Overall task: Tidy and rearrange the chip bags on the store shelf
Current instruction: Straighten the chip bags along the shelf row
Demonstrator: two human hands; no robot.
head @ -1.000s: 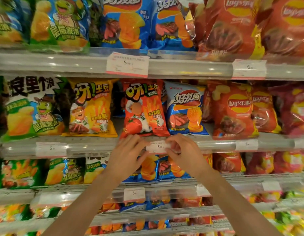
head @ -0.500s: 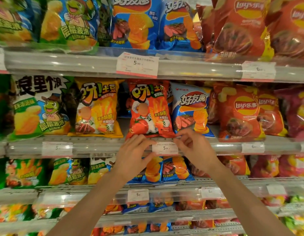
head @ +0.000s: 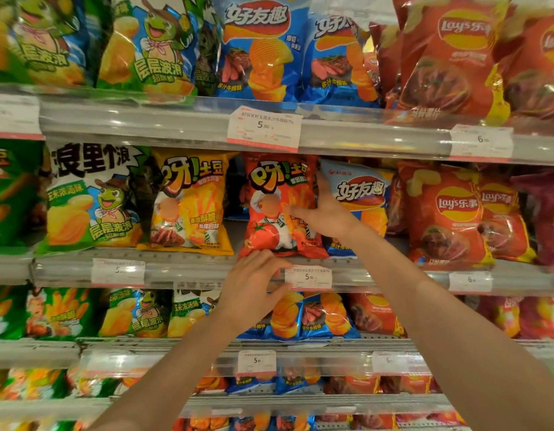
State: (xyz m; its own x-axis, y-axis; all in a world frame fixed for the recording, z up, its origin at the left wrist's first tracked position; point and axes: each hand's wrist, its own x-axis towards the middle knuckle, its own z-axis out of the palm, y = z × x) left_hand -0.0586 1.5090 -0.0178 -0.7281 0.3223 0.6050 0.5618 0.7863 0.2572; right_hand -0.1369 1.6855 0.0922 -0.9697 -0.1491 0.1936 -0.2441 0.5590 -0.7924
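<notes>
A red tomato chip bag [head: 271, 231] stands on the middle shelf [head: 182, 269], with a blue ridged-chip bag [head: 361, 194] to its right. My right hand [head: 324, 213] reaches between the two, thumb laid across the red bag's front and fingers slipped behind its right edge. My left hand [head: 254, 284] rests on the shelf rail just below the red bag, its fingers lying beside the white price tag [head: 308, 276]. A yellow bag [head: 191, 206] of the same brand stands left of the red one.
Green frog bags [head: 89, 200] fill the left of the middle shelf, red Lay's bags [head: 446, 213] the right. The upper shelf [head: 176, 119] holds green, blue and red bags. Lower shelves carry more bags behind price rails.
My right hand left the price tag and rose to the right edge of the red bag. My left hand stayed at the rail by the tag. The camera moved closer.
</notes>
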